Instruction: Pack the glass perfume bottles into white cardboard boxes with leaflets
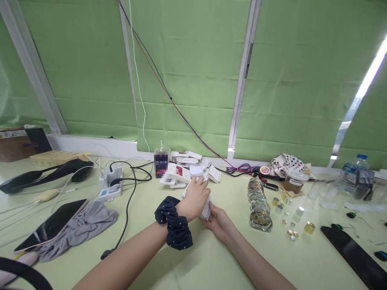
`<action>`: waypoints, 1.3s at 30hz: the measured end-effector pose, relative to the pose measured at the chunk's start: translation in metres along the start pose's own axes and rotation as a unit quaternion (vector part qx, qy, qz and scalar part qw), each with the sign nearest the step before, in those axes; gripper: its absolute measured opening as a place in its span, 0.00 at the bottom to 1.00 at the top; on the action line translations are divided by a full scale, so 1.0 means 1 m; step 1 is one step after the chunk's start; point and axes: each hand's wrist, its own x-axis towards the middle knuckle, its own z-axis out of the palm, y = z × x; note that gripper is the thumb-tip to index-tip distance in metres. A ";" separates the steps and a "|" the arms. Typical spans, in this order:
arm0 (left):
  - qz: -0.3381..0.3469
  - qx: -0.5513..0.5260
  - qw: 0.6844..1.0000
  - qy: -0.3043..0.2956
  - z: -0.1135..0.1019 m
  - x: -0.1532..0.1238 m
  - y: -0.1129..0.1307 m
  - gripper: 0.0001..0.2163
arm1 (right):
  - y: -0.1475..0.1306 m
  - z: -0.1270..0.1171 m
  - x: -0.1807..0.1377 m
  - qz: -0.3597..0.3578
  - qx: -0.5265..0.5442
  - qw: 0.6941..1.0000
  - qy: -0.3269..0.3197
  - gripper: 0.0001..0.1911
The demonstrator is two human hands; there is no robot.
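Note:
My right hand (222,223) is closed around the near end of a small white box (206,212), its thumb on the box's right side. Across the same box lies my left hand (196,198), with bent fingers curled over its far end and covering most of it; a dark dotted scrunchie (175,222) circles that wrist. Just beyond both hands is a loose pile of white cartons (189,160), some tilted or lying on others. One carton (179,172) in the pile carries a red picture and a barcode.
A drink cup (162,163) stands beside the pile. Glass bottles (260,220) form a row to the right, near small caps (309,228) and a food tub (294,181). On the left are a power strip (110,193), black cables, a grey cloth (81,225) and a tablet (51,223).

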 end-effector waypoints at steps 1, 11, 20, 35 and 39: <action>0.000 0.001 1.000 0.001 -0.001 0.000 -0.001 0.10 | 0.001 0.000 0.000 -0.008 0.001 1.000 -0.011 0.14; 0.016 -0.006 1.000 0.002 -0.008 -0.002 -0.018 0.15 | 0.000 0.004 0.000 -0.040 0.041 0.995 -0.083 0.21; 0.012 -0.038 0.997 -0.062 -0.004 0.000 -0.027 0.35 | -0.009 0.002 -0.003 -0.054 -0.041 0.997 0.039 0.25; -0.093 -0.260 0.952 -0.129 0.036 -0.002 -0.088 0.43 | -0.033 -0.032 0.002 -0.122 -0.282 0.919 0.245 0.26; -0.066 -0.371 0.917 -0.133 0.047 -0.002 -0.087 0.39 | -0.035 -0.041 0.007 -0.159 -0.441 0.836 0.285 0.29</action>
